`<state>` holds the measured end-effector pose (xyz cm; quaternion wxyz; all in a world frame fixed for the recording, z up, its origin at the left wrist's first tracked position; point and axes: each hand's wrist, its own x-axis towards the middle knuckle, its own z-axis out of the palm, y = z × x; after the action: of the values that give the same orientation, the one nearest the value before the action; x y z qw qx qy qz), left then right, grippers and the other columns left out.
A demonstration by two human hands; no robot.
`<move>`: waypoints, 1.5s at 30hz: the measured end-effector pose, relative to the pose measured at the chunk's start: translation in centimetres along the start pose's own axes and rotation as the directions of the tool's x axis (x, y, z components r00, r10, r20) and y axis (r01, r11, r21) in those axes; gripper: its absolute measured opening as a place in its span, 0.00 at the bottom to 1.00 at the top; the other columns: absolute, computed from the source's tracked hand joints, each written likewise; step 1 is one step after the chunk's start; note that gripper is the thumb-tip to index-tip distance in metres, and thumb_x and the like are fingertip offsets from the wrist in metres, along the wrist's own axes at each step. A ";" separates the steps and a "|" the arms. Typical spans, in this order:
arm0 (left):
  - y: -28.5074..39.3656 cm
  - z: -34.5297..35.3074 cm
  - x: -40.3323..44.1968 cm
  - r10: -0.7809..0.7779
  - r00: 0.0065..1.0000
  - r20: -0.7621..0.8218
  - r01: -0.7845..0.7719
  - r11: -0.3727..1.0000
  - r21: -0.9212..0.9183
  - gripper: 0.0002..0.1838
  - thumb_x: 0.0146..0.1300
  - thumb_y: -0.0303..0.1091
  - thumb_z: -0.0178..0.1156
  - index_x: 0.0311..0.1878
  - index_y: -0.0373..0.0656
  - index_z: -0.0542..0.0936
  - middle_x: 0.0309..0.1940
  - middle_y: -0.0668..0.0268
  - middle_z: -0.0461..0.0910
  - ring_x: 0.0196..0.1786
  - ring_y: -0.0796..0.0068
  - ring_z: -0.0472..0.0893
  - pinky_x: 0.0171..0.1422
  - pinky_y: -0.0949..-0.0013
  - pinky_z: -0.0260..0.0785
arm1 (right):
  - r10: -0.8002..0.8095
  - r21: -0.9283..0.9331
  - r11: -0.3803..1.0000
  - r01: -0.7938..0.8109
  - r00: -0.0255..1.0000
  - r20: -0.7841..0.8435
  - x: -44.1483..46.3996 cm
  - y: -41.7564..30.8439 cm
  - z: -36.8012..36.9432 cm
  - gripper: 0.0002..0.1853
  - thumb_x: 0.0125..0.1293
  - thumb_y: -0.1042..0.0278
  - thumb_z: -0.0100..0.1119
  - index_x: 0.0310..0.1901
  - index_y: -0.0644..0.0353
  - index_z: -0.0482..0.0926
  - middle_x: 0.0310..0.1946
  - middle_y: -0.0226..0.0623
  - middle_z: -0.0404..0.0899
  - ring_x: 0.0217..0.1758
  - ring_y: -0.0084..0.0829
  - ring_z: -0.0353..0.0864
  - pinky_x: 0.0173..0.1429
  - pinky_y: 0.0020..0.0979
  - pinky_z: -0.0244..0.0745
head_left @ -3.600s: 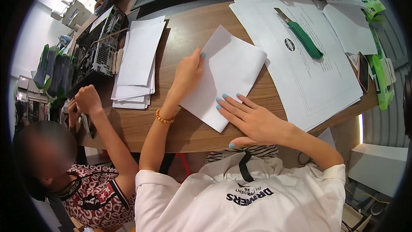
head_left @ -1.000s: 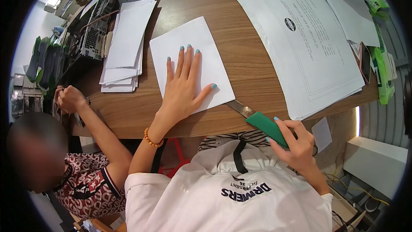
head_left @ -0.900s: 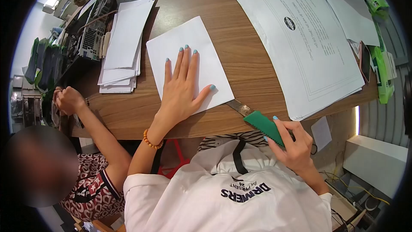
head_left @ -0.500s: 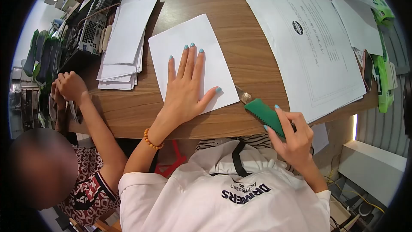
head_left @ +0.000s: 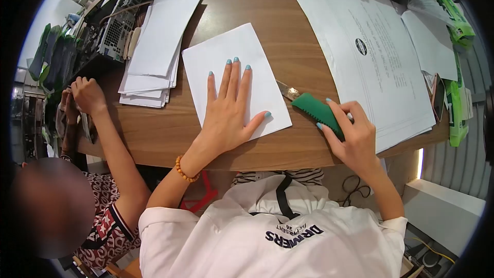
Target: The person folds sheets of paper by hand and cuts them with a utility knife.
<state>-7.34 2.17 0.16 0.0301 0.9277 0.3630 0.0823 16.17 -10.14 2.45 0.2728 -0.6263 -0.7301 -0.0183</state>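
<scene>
My left hand (head_left: 226, 118) lies flat with fingers spread on a white sheet of paper (head_left: 198, 67), pressing it to the desk. Whether this is one sheet or a thin folded stack I cannot tell. In my right hand (head_left: 355, 136) is a green-handled utility knife (head_left: 315, 112), gripped with the fingers wrapped round its back end. Its metal blade points up and left, the tip close to the sheet's right edge. Whether blade and paper touch is unclear.
White paper pieces (head_left: 157, 36) are stacked at left beside a computer case (head_left: 116, 33). Large printed sheets (head_left: 381, 77) cover the desk's right side, near green packaging (head_left: 457, 113). A co-worker's hand (head_left: 88, 95) is at the far left. The wooden desk (head_left: 257, 157) has a curved front edge.
My right hand and the utility knife have moved away from me along the paper's right edge. My left hand stays flat on the sheet. The whole view has shifted slightly.
</scene>
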 end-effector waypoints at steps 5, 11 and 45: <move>-0.1 0.3 -0.1 -0.001 0.999 -0.053 0.002 1.000 0.013 0.43 0.59 0.56 0.51 0.67 0.29 0.54 0.67 0.38 0.50 0.72 0.43 0.48 0.70 0.38 0.36 | -0.043 0.028 0.999 0.043 0.999 0.016 2.6 1.0 1.1 0.22 0.49 0.70 0.66 0.47 0.68 0.75 0.33 0.39 0.70 0.32 0.34 0.74 0.30 0.31 0.72; 0.0 0.2 -0.1 0.004 0.998 -0.060 -0.005 1.000 -0.015 0.43 0.59 0.56 0.51 0.66 0.28 0.55 0.67 0.37 0.49 0.72 0.44 0.47 0.69 0.38 0.35 | -0.130 0.004 0.991 0.130 0.990 -0.056 6.6 2.4 3.4 0.21 0.52 0.68 0.65 0.47 0.68 0.75 0.33 0.39 0.70 0.33 0.34 0.75 0.31 0.32 0.73; -0.1 0.6 -0.8 0.024 0.961 -0.275 -0.090 0.969 -0.231 0.47 0.60 0.53 0.55 0.70 0.31 0.45 0.69 0.36 0.39 0.72 0.37 0.41 0.68 0.34 0.35 | 0.030 0.707 0.441 -0.553 0.796 0.604 17.4 -0.6 5.1 0.11 0.55 0.72 0.60 0.39 0.64 0.81 0.30 0.32 0.80 0.30 0.18 0.76 0.33 0.20 0.71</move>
<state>-7.85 1.67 -0.59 0.0907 0.9072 0.3240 0.2524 12.58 7.36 5.61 0.3423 -0.5067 -0.5570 0.5621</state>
